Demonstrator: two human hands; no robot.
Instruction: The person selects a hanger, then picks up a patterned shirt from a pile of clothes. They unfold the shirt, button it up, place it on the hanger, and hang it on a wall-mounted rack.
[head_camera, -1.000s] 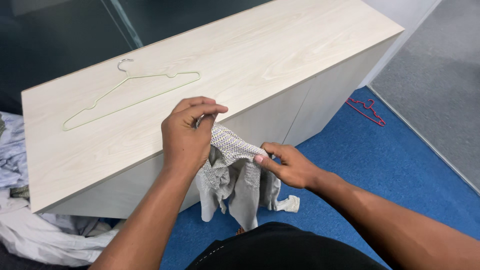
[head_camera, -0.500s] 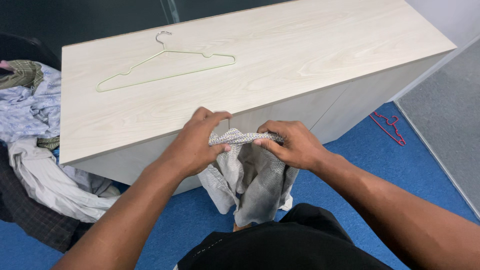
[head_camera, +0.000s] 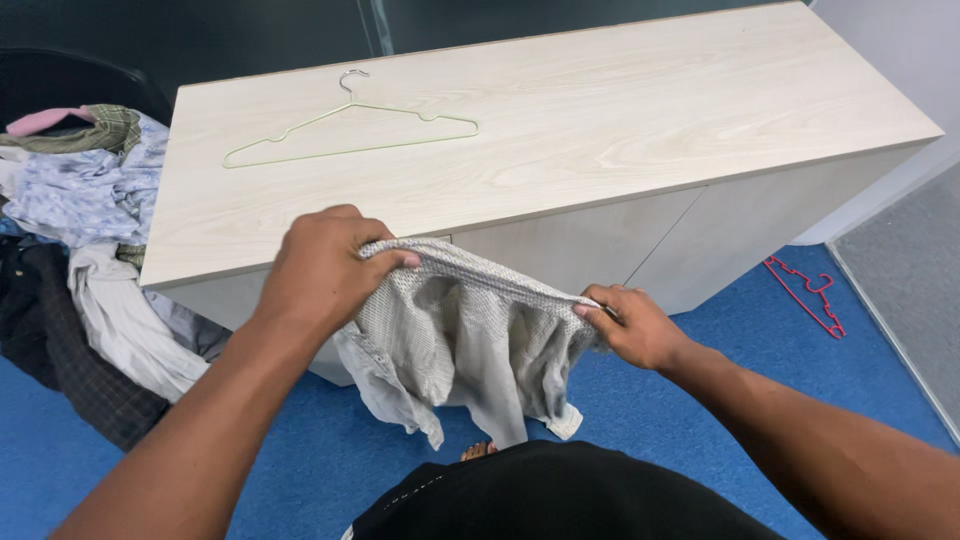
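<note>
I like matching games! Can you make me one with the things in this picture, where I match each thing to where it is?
Things:
1. grey garment
2. green wire hanger
3. red hanger
4. pile of clothes

Places:
A. lying on the blue floor, right of the cabinet
B. heaped on the left, beside the cabinet
C. stretched between the left hand and the right hand
D. lying flat on the cabinet's wooden top

Pairs: 1-C, 2-D, 3-A, 4-B
</note>
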